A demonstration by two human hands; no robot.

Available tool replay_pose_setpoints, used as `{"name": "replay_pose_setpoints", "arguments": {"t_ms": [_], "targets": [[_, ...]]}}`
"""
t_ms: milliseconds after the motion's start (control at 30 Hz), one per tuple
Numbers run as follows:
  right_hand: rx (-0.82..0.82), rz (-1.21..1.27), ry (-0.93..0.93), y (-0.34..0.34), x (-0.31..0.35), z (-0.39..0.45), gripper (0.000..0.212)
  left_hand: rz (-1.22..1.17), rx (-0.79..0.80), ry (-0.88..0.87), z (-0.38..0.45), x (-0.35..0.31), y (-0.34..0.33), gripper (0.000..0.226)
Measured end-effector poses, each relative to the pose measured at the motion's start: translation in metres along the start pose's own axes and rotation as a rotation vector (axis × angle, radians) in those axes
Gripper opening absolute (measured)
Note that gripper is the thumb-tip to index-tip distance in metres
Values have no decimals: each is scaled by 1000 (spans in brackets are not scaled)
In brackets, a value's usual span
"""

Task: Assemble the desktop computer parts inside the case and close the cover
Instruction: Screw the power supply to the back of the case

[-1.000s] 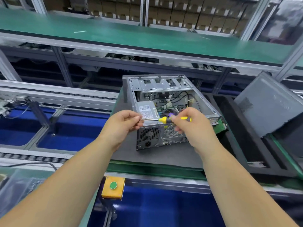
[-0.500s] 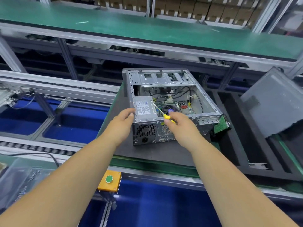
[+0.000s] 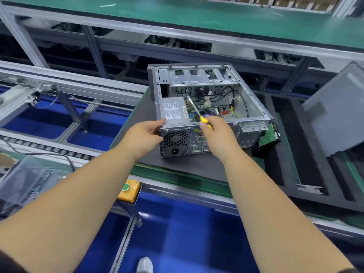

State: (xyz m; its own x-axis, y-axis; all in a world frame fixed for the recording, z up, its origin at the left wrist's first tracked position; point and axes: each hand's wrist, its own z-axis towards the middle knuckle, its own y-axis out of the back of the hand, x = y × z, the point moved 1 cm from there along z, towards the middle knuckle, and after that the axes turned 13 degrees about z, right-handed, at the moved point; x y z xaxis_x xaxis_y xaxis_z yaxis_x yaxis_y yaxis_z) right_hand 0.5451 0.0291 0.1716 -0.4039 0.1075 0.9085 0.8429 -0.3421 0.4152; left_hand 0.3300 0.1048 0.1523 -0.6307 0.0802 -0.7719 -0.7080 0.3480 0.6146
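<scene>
Inside the open case [image 3: 254, 107] sits a power supply [image 3: 174, 110].

Open-topped case [image 3: 254, 107], its left side blocked by the power supply [image 3: 174, 111], cables [image 3: 234, 91] across the middle.

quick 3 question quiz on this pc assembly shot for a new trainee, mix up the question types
1. True or false: the side cover is already fitted on the computer case.
2. What does the right hand hold? A) a cable B) a screwdriver C) a fan
3. Fill in: the left hand holds the near left corner of the case beside the ____.

Key:
1. False; the case is open on top and the cover leans off to the right.
2. B; the yellow handle is in the hand and the shaft points into the case.
3. power supply
</scene>
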Motion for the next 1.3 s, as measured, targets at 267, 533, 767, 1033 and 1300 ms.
{"name": "replay_pose_setpoints", "arguments": {"t_ms": [267, 533, 767, 1033, 1300], "targets": [[-149, 165, -22, 14, -7, -41, 16, -10, 100, -76, -21, -7, -21, 74], [-133, 249, -287, -33, -64, -105, 21, -84, 14, -71, -48, 31, -46, 73], [-97, 318, -442, -71, -93, -120, 20, -239, 179, 308, -35, 46, -52, 20], [-32, 235, -487, -107, -106, -123, 19, -441, 374, 453, -32, 54, -83, 27], [-42, 200, -492, -119, -106, -120, 18, -603, 326, 467, -21, 61, -92, 18]]}}
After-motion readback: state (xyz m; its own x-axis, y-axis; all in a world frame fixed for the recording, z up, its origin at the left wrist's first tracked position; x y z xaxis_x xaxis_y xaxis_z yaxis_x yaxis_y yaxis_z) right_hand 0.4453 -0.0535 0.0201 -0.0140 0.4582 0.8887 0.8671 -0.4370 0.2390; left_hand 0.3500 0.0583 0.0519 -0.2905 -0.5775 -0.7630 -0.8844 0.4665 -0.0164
